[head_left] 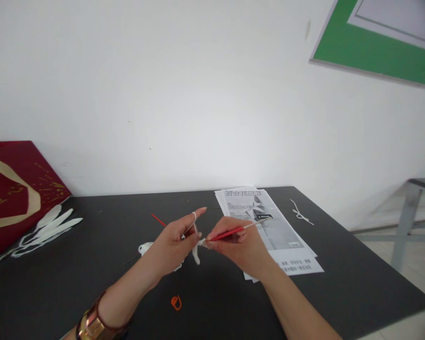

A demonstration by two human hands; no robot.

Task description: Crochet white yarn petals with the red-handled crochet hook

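Observation:
My left hand (175, 241) pinches a small white crocheted piece (196, 255) between thumb and fingers, and white yarn (194, 217) loops round its raised index finger. In my right hand (241, 245) is a crochet hook (230, 233) with a red handle and a pale metal end pointing up to the right. Its other tip meets the white piece at my left fingertips; the exact stitch is too small to make out. More white yarn (145, 248) lies on the table, partly hidden behind my left hand.
On the black table (212, 311) lie an orange stitch marker (176, 302), a thin red stick (158, 219), printed sheets (283, 226) and a white yarn scrap (301, 215). Several white crocheted petals (53, 226) rest by a dark red bag (14, 189) at left. A white wall (163, 94) stands behind.

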